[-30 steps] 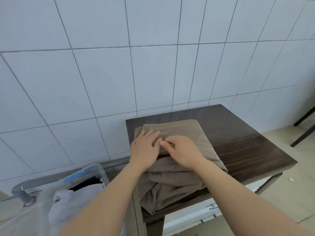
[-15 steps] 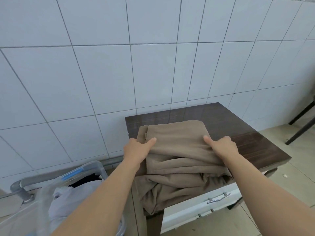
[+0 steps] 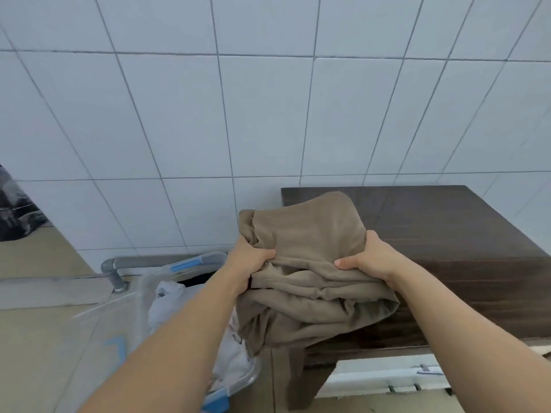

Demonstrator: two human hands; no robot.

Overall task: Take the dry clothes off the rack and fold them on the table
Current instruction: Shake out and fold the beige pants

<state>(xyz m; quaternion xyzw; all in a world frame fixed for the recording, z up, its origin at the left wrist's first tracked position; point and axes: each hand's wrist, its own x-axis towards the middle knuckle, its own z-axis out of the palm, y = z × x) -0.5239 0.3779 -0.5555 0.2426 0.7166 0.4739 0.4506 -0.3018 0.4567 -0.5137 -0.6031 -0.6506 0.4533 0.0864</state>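
A folded beige garment (image 3: 307,234) is lifted off the left end of the dark wooden table (image 3: 447,234), its lower layers sagging over the table's near left corner. My left hand (image 3: 249,259) grips its left side, fingers curled into the cloth. My right hand (image 3: 369,257) grips its right side, thumb on top. The bundle is held between both hands, partly out past the table's left edge. No drying rack is in view.
A clear plastic bin (image 3: 167,281) with blue clips stands on the floor left of the table, holding white clothes (image 3: 170,296). A grey pipe (image 3: 119,266) runs along the tiled wall (image 3: 268,114). White drawers (image 3: 387,380) show under the table.
Both hands went from resting on the garment's top to gripping its sides. The bundle has been lifted and shifted left, toward the bin, and the view has swung left.
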